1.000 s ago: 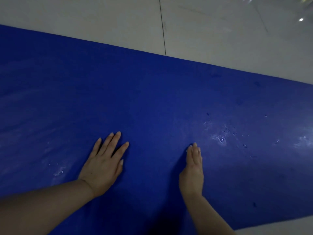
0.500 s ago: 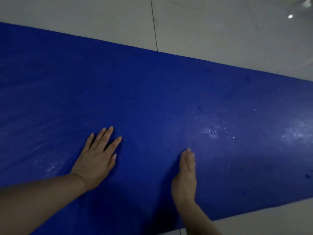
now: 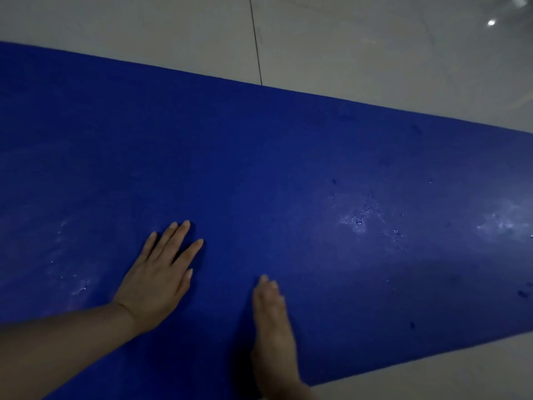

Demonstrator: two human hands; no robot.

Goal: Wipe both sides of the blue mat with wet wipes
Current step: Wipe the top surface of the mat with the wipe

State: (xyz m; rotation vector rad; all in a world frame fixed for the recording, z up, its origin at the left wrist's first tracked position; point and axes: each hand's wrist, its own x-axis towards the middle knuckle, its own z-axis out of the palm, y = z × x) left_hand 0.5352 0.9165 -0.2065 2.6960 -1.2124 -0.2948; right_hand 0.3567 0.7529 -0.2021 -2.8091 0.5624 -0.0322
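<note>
1. Both hands are down on the mat point(image 3: 288, 168), same as a second ago, but we've pulled them back a bit toward us. The right hand point(image 3: 274, 327) moved most and now sits near the mat's near edge.
2. Our left hand point(image 3: 155, 281) lies flat, fingers spread and straight, palm on the mat, holding nothing.
3. Right hand rests on its edge, fingers straight and together, also gripping nothing.
4. Mat lies spread on the tile floor point(image 3: 375, 53), running left to right across the view, hands on its near half.
5. Wet, whitish smears point(image 3: 359, 223) show right of the hands, fainter ones to the left.
6. No containers in view.
</note>
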